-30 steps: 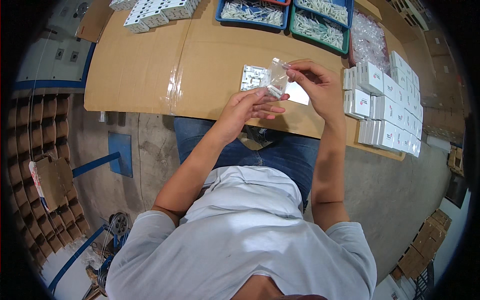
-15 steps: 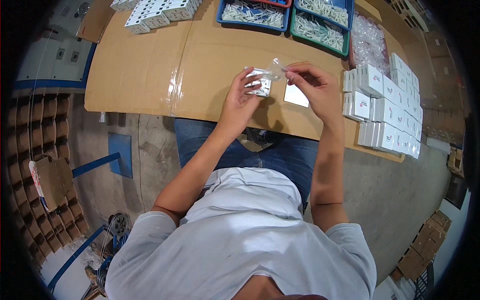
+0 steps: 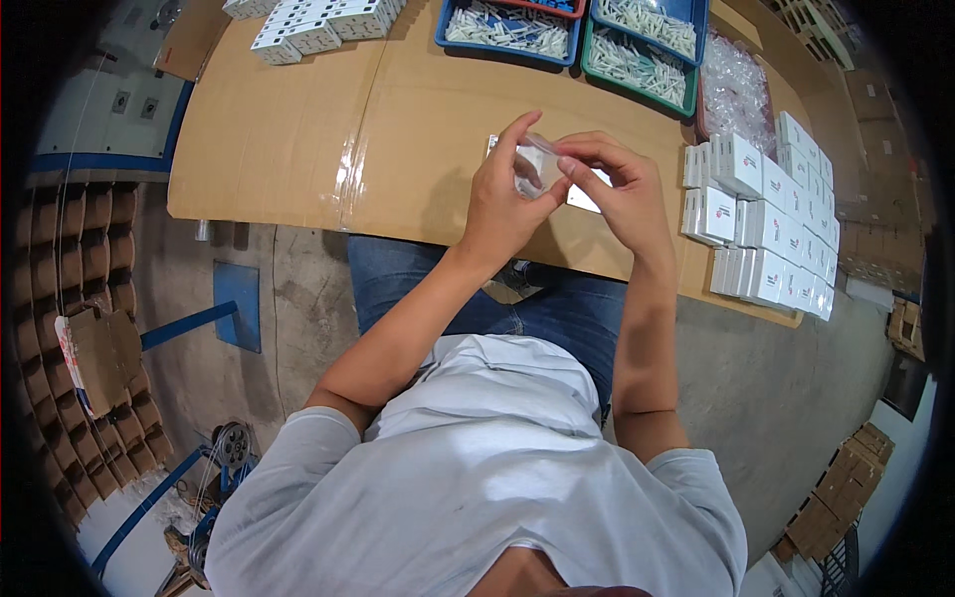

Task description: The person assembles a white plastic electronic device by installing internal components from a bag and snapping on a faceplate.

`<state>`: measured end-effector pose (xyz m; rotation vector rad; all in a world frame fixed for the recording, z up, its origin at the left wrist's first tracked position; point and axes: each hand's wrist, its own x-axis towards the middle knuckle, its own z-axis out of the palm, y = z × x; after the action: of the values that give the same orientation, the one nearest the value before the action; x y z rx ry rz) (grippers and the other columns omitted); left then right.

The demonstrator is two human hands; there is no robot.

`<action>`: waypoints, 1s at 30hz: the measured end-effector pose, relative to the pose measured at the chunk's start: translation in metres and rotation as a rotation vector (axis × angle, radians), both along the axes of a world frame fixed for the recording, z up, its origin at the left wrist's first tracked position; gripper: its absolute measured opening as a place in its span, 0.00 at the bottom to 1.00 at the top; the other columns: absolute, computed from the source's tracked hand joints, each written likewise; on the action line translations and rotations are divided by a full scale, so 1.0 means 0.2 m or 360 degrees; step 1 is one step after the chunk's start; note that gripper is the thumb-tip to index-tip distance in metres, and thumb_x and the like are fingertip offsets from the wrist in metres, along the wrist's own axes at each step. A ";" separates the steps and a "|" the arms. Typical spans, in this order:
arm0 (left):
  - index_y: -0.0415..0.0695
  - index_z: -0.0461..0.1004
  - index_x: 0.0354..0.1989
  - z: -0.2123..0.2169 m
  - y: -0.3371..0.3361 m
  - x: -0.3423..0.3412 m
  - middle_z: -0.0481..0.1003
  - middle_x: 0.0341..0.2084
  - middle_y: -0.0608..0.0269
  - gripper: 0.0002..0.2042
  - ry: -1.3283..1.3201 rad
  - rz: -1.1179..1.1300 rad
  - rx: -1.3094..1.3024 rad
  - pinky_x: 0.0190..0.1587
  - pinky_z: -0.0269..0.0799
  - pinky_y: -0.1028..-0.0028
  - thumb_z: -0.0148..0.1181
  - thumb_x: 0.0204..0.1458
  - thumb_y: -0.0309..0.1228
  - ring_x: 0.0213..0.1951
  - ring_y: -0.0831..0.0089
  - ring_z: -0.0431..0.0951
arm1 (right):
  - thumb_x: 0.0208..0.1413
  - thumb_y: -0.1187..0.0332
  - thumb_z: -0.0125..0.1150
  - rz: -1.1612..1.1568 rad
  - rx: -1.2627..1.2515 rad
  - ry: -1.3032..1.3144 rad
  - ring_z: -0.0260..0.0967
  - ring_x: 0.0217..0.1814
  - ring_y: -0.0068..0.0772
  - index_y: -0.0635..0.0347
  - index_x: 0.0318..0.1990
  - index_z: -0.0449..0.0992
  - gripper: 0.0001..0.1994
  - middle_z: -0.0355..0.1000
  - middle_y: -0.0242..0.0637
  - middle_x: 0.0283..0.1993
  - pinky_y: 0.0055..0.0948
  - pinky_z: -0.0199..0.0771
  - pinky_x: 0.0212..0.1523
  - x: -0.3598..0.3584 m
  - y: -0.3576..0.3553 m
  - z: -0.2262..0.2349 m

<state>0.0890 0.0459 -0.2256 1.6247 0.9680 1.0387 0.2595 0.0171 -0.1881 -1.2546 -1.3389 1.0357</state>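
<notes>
A small clear plastic bag (image 3: 538,167) is held up between my two hands over the near part of the cardboard-covered table. My left hand (image 3: 500,199) curves round the bag, its index finger at the upper edge and its thumb at the lower edge. With thumb and fingertips, my right hand (image 3: 619,187) pinches the bag's right side. On the cardboard beneath my right fingers lies a flat white piece (image 3: 589,193), partly covered by them. Behind the left fingers only a corner of the white part (image 3: 491,142) shows; the rest is hidden.
White boxes (image 3: 766,214) stand in stacked rows at the right edge. Trays of small pale parts, a blue one (image 3: 509,58) and a green one (image 3: 637,96), stand at the back beside a bin of clear bags (image 3: 734,90). More white boxes (image 3: 323,25) sit far left.
My left hand has moved up and right from the white part on the table to the bag and now curls round it. The right hand keeps its pinch, slightly lower.
</notes>
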 end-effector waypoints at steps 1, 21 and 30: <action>0.45 0.62 0.70 -0.01 0.00 0.01 0.76 0.50 0.57 0.39 -0.0002 -0.0004 -0.0002 0.46 0.75 0.74 0.73 0.47 0.23 0.44 0.73 0.77 | 0.61 0.73 0.67 -0.0004 -0.0002 -0.0002 0.75 0.44 0.22 0.67 0.46 0.84 0.08 0.81 0.35 0.46 0.23 0.74 0.45 0.00 0.00 0.00; 0.41 0.74 0.58 -0.05 -0.02 -0.01 0.78 0.39 0.59 0.28 -0.0033 0.0224 0.0136 0.40 0.75 0.70 0.76 0.46 0.28 0.38 0.67 0.79 | 0.66 0.77 0.59 0.0095 -0.0112 0.0008 0.74 0.45 0.22 0.70 0.47 0.82 0.08 0.78 0.37 0.48 0.23 0.74 0.46 -0.01 -0.01 -0.06; 0.39 0.78 0.53 -0.12 -0.01 -0.07 0.79 0.39 0.59 0.21 -0.0112 0.0203 0.0036 0.41 0.73 0.73 0.74 0.49 0.27 0.40 0.71 0.79 | 0.65 0.74 0.60 0.0207 -0.0148 -0.0169 0.77 0.44 0.25 0.69 0.45 0.82 0.08 0.80 0.38 0.44 0.25 0.76 0.48 -0.01 0.03 -0.12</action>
<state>0.0753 0.0446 -0.2495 1.5501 1.0270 1.1890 0.2581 0.0235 -0.2113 -1.3210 -1.4838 1.1466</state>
